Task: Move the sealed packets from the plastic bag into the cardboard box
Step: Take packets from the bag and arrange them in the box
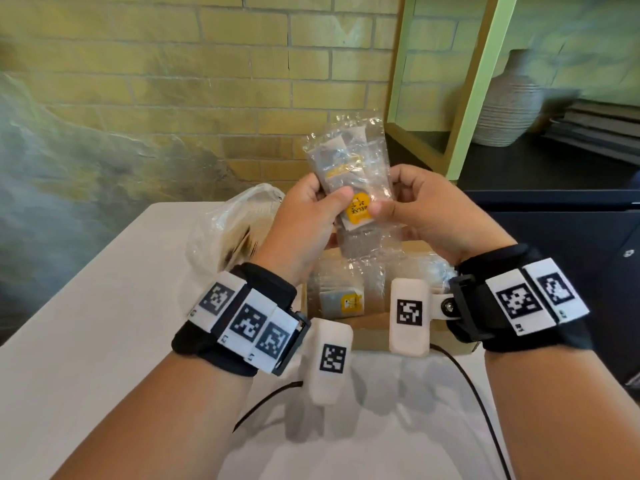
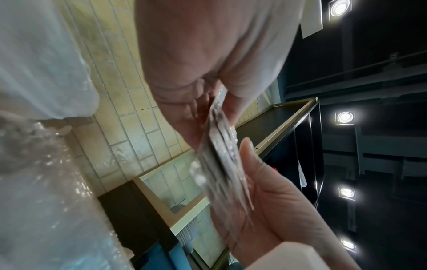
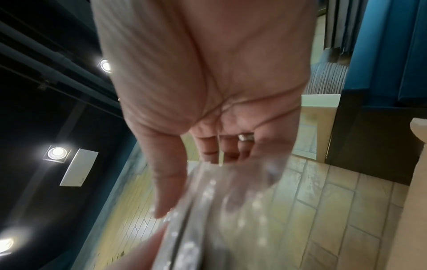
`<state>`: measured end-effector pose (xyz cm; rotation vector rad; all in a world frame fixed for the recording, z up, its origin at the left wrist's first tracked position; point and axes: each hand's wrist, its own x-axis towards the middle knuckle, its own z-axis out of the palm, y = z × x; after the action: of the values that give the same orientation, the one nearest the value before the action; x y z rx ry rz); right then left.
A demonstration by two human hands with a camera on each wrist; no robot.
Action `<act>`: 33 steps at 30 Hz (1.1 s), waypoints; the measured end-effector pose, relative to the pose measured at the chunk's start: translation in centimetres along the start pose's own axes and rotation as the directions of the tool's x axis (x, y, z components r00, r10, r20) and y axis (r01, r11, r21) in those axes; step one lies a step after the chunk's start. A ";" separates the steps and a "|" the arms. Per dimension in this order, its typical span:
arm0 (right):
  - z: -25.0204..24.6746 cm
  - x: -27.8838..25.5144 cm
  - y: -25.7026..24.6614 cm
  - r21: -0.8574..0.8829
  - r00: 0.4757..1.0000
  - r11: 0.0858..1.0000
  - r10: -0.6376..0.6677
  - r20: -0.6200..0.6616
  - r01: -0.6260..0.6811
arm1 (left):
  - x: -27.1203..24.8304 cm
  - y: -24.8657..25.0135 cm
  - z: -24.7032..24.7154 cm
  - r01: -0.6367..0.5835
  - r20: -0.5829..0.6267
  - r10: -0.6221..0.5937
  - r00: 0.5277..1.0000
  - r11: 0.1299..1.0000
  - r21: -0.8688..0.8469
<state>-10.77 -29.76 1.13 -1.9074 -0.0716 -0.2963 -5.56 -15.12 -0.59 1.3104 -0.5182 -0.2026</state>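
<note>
A clear sealed packet [image 1: 349,168] with grey sachets and a yellow label is held upright above the cardboard box [image 1: 370,327]. My left hand [image 1: 311,209] grips its left edge, thumb across the front. My right hand [image 1: 408,206] grips the right edge, thumb on the yellow label. The wrist views show the packet [image 2: 221,160] edge-on between both hands, blurred [image 3: 208,210]. More sealed packets [image 1: 341,296] lie inside the box. The crumpled plastic bag [image 1: 221,233] sits on the white table left of the box.
The white table [image 1: 86,341] meets a yellow brick wall. A green-framed shelf [image 1: 464,98] with a ribbed vase [image 1: 509,105] stands to the right, above a dark cabinet [image 1: 554,230]. Black cables [image 1: 478,400] trail over the table near my wrists.
</note>
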 end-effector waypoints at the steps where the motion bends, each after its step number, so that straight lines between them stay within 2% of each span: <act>1: 0.1 0.0 0.1 -0.023 1.000 1.000 -0.013 -0.017 0.012 | 0.0 0.0 -0.2 -0.007 -0.008 0.007 1.000 1.000 0.001; 5: 0.1 0.3 0.2 -0.007 0.994 1.000 -0.019 -0.106 0.019 | 0.1 0.0 -0.6 -0.003 -0.028 0.003 1.000 1.000 -0.008; 10: -0.7 0.1 0.1 0.001 0.993 1.000 0.000 -0.122 0.001 | 0.3 0.1 -0.9 -0.007 -0.034 0.009 0.999 0.999 0.040; 14: -1.5 -0.1 0.0 0.015 0.984 1.000 0.012 -0.176 -0.009 | 0.5 -0.1 -1.1 -0.020 -0.084 0.027 0.996 0.996 0.082; 19: -1.6 -0.2 -0.4 -0.049 0.995 0.998 0.022 -0.096 -0.027 | 0.9 -0.5 -1.3 -0.010 -0.124 0.023 0.992 0.994 0.108; 22: -2.0 -0.6 -0.8 -0.134 0.999 0.991 -0.017 -0.039 0.012 | 1.0 -0.5 -1.3 -0.008 -0.136 0.023 0.990 0.994 0.107; 28: -3.5 -1.1 -0.8 -0.055 0.984 0.996 -0.083 -0.155 0.076 | 1.1 -0.6 -1.6 -0.023 -0.134 0.043 0.990 0.989 0.149; 33: -1.8 -0.7 -0.9 -0.012 0.975 0.994 -0.111 -0.191 0.111 | 0.8 -0.8 -1.1 -0.035 -0.093 0.054 0.994 0.979 0.200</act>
<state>-11.96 -31.05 2.38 -1.8702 -0.0496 -0.5540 -4.26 -14.65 -1.31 1.4931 -0.4931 -0.0494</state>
